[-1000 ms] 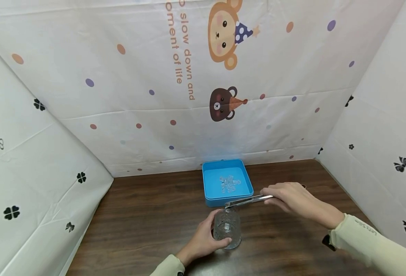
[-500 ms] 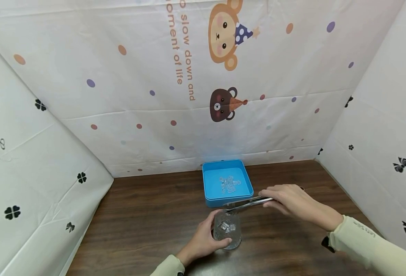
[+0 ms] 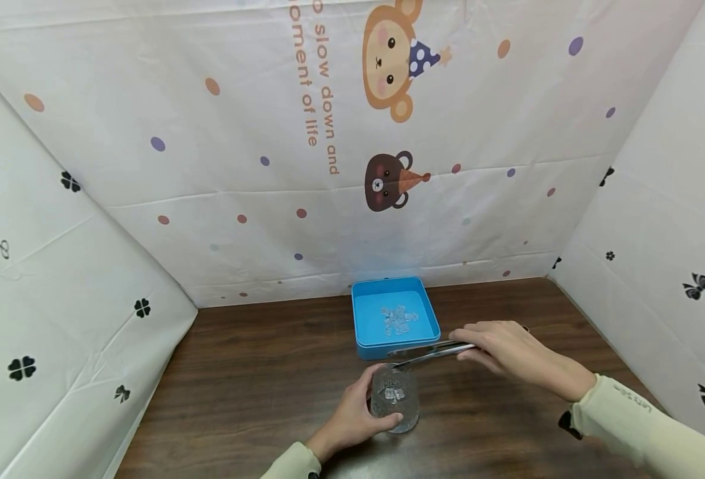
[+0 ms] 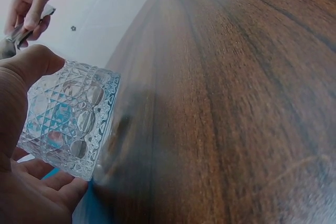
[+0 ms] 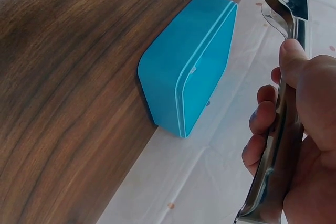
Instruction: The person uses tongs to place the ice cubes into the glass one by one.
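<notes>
- Glass (image 3: pixel 404 409): clear, round-walled, upright on the table (image 3: pixel 257 372), in front of the box. A raised diamond lattice covers the wall; a row of round facets runs near the base. Clear, shiny pieces (image 3: pixel 394 394) lie inside; their count is not readable.
- Tongs (image 5: pixel 287 111): polished metal, long and narrow, 2 arms. 1 end piece carries tines. In the head view, the tips stand apart at the mouth of the glass; contact with the rim cannot be determined.
- Box (image 3: pixel 382 350): blue, smooth, square with rounded corners and a stepped rim. A cluster of clear, irregular pieces (image 3: pixel 397 320) rests on its floor.
- Table: dark brown, wood-grained.
- Left hand (image 3: pixel 355 418): thumb and fingers spread to opposite sides of the glass, gripping the wall.
- Right hand (image 3: pixel 502 346): extends inward above the table; thumb presses 1 arm of the tongs, fingers curl against the other.
</notes>
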A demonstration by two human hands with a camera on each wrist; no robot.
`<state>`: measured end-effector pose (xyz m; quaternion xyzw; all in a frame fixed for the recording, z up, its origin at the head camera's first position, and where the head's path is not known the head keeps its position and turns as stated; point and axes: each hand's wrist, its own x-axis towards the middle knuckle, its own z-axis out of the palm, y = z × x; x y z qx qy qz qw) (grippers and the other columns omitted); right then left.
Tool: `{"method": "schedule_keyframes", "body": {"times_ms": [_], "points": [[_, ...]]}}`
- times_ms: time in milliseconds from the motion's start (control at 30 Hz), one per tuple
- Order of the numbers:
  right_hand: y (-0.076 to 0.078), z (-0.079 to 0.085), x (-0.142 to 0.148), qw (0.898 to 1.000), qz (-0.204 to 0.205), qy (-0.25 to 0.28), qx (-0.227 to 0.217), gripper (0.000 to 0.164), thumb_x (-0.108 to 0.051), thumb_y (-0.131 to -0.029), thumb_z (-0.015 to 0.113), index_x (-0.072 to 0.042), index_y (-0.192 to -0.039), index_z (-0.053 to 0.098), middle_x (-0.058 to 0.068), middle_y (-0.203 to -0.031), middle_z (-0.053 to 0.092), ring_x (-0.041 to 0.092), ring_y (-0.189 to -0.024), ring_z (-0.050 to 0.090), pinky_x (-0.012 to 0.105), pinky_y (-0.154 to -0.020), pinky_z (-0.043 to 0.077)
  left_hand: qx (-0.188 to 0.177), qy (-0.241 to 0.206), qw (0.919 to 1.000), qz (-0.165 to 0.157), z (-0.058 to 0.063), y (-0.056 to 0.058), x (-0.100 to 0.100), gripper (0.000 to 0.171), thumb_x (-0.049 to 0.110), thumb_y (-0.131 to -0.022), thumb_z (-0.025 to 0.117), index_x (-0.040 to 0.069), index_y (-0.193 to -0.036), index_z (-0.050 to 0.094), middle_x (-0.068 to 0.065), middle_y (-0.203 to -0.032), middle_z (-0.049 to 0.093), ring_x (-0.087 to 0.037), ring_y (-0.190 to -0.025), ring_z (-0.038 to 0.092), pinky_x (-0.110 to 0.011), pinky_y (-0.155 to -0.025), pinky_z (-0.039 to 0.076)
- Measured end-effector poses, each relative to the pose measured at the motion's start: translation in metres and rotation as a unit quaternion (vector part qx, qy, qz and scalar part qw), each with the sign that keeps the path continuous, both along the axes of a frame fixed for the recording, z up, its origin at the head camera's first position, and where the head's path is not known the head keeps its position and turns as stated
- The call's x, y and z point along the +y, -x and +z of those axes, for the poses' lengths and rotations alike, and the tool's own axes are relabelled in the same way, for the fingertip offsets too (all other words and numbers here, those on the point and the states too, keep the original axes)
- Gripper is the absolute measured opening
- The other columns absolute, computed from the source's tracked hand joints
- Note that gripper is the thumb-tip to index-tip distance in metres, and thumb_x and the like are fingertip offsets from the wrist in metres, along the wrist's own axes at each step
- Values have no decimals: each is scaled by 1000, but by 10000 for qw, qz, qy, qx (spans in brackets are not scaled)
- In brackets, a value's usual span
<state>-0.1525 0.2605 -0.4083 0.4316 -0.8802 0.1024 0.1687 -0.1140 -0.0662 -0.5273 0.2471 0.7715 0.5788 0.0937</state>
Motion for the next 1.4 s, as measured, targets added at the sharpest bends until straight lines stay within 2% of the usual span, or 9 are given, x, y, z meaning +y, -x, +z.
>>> {"method": "schedule_keyframes", "body": {"times_ms": [200,567,800,967,1200,1400], "points": [[0,1,0,10000,50,12,42,29,-24,-92,79,-15,-118,73,-8,-99,72,-2,-73,60,23,-57,50,-16,-19,10000,3,0,0,0,77,28,-85,86,21,-149,43,-3,-135,61,-24,-120,63,-29,-97,53],[9,11,0,9995,-38,-51,-301,31,-28,-97,73,-13,-125,69,-2,-112,73,3,-80,68,29,-65,57,32,-18,10000,-1,-2,0,0,77,28,-86,86,20,-149,43,-5,-136,60,-25,-122,62,-31,-99,53],[24,15,-1,9990,-302,-158,-279,38,-33,-97,73,-12,-128,68,1,-115,74,3,-75,67,30,-63,57,8,104,9999,30,-2,0,-1,77,31,-86,86,22,-149,43,-5,-136,61,-22,-122,62,-29,-99,52],[36,18,-5,9990,-391,-143,-130,42,-32,-95,75,-9,-130,68,5,-118,74,11,-80,71,35,-67,60,70,137,9999,48,-2,1,-1,77,32,-85,86,23,-149,43,-4,-136,61,-21,-122,61,-28,-99,52],[53,23,-13,9961,-704,-217,-487,46,-34,-97,74,-7,-133,67,8,-119,73,16,-80,71,39,-68,60,111,175,9998,58,-2,2,-1,77,32,-85,86,22,-148,44,-2,-136,61,-20,-123,61,-31,-101,51],[70,23,-22,9956,-692,-336,-538,47,-37,-97,72,-7,-133,66,8,-117,74,15,-77,70,37,-65,59,163,112,9998,77,1,0,0,77,27,-84,87,19,-148,44,-6,-136,61,-26,-123,61,-38,-102,52]]}}
